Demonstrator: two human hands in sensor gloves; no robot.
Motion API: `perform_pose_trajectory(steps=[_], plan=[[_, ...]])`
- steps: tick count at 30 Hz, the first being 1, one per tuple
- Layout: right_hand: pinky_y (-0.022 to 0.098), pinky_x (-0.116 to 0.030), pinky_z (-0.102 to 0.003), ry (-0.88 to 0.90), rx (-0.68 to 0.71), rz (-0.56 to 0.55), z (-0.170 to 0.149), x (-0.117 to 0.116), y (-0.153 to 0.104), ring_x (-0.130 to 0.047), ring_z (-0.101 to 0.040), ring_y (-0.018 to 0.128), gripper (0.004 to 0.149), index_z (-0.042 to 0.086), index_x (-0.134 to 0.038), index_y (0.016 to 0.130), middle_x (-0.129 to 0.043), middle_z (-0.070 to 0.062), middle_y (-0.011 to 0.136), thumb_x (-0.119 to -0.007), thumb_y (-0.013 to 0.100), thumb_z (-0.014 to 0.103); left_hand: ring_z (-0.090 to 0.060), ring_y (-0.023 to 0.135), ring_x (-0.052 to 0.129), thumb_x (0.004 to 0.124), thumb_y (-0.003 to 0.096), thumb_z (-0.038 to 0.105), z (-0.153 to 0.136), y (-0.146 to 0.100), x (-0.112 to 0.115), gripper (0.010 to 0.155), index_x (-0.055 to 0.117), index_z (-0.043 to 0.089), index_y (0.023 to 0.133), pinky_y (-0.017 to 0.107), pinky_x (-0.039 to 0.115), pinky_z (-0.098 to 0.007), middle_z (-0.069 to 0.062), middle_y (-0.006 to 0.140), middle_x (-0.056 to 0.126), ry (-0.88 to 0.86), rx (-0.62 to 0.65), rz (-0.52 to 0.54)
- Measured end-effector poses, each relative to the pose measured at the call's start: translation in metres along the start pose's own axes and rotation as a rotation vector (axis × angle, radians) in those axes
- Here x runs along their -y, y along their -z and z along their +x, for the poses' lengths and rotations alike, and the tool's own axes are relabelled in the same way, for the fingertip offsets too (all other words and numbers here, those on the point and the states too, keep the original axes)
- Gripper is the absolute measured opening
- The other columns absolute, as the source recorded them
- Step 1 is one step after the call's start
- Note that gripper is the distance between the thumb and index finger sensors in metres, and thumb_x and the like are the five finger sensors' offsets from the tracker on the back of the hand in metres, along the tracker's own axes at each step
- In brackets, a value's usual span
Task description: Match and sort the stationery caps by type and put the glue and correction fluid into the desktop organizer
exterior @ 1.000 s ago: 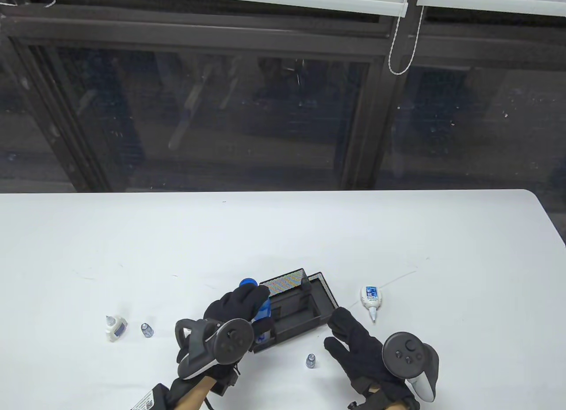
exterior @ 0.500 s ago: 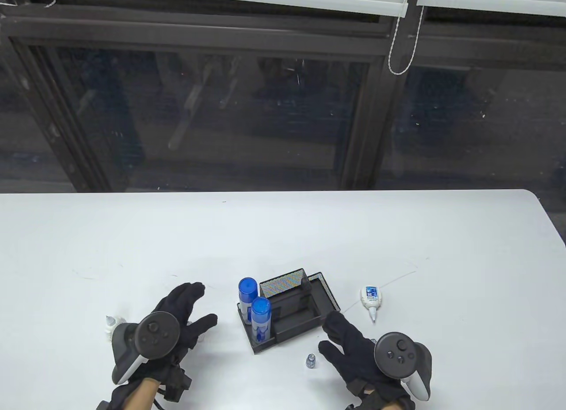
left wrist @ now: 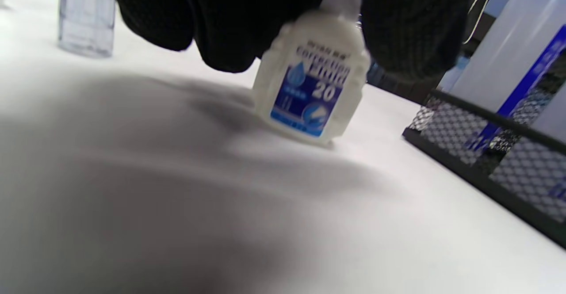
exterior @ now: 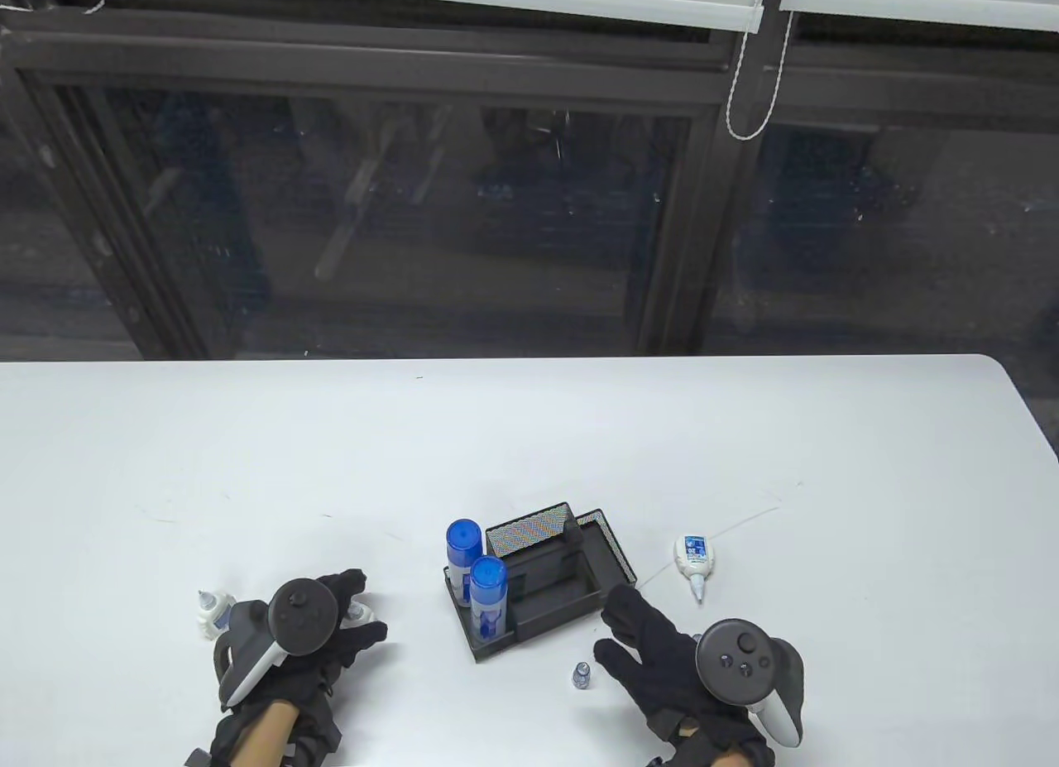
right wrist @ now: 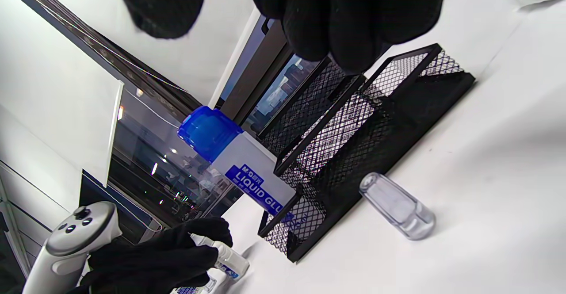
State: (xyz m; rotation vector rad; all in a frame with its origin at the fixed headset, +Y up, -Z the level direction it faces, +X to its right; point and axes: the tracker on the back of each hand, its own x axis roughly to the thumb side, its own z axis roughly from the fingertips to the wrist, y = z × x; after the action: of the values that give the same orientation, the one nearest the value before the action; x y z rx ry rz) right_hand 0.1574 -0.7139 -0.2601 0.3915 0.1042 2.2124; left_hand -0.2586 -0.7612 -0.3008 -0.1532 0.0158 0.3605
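My left hand [exterior: 364, 606] pinches the top of a small white correction fluid bottle [exterior: 359, 616] [left wrist: 309, 90] that stands on the table left of the organizer. The black mesh organizer [exterior: 608, 552] [right wrist: 376, 121] holds two blue-capped liquid glue bottles [exterior: 488, 581] [right wrist: 239, 161] in its left compartment. My right hand [exterior: 612, 626] lies open, fingers straight, by the organizer's near right corner. A clear cap [exterior: 581, 676] [right wrist: 398, 208] stands just left of that hand. Another clear cap [left wrist: 86, 15] stands beyond my left fingers.
A second correction fluid bottle [exterior: 213, 614] stands at the far left. A third bottle [exterior: 693, 556] lies uncapped to the right of the organizer, nozzle toward me. The table's right edge [exterior: 1034, 436] curves away at the far right.
My left hand let go of a glue bottle in the organizer, swung left and closed its fingers on a correction fluid bottle. My right hand drifted slightly left.
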Motion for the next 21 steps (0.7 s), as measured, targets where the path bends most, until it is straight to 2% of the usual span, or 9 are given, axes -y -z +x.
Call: perform_pose_trajectory(steps=[2,4,12,14,21], plan=[[0.069,-0.064,-0.055,-0.002,0.000,0.005,0.000,0.000,0.000,-0.077,-0.040,0.092,0.071,0.014,-0.050,0.110,-0.068,-0.016,0.106,-0.073,0.051,0.048,-0.031,0.100,0.088,0.083,0.0473,0.057,-0.002,0.002,0.005,0.071,0.062,0.030,0.109,0.068,0.075,-0.053,-0.004,0.113,0.075,0.009,-0.010,-0.022],[0.069,-0.064,-0.055,-0.003,0.001,0.008,0.000,-0.001,0.000,-0.077,-0.040,0.091,0.071,0.014,-0.050,0.109,-0.068,-0.016,0.106,-0.073,0.051,0.048,-0.028,0.098,0.088,0.084,0.0474,0.055,-0.003,0.003,0.005,0.068,0.064,0.031,0.108,0.068,0.075,-0.052,-0.003,0.112,0.078,0.009,-0.019,0.007],[0.069,-0.064,-0.055,-0.002,0.003,0.013,0.000,-0.001,0.001,-0.077,-0.040,0.092,0.071,0.014,-0.050,0.110,-0.068,-0.016,0.106,-0.072,0.051,0.048,-0.025,0.099,0.086,0.086,0.0466,0.055,-0.006,0.005,0.008,0.061,0.068,0.038,0.102,0.068,0.075,-0.053,0.004,0.108,0.082,-0.062,-0.023,0.000],[0.069,-0.064,-0.055,-0.002,0.003,0.014,0.000,-0.002,0.001,-0.077,-0.040,0.091,0.071,0.014,-0.050,0.110,-0.068,-0.016,0.106,-0.072,0.051,0.048,-0.023,0.098,0.088,0.086,0.0473,0.053,-0.005,0.005,0.008,0.060,0.068,0.037,0.102,0.067,0.076,-0.052,0.005,0.105,0.085,-0.054,-0.018,0.012],[0.069,-0.064,-0.055,-0.004,0.000,0.019,0.000,-0.002,0.002,-0.077,-0.040,0.091,0.071,0.014,-0.050,0.109,-0.068,-0.016,0.106,-0.073,0.051,0.047,-0.032,0.092,0.097,0.081,0.0518,0.048,0.010,0.000,-0.002,0.058,0.063,0.031,0.104,0.063,0.082,-0.050,-0.002,0.105,0.080,-0.077,0.059,0.039]])
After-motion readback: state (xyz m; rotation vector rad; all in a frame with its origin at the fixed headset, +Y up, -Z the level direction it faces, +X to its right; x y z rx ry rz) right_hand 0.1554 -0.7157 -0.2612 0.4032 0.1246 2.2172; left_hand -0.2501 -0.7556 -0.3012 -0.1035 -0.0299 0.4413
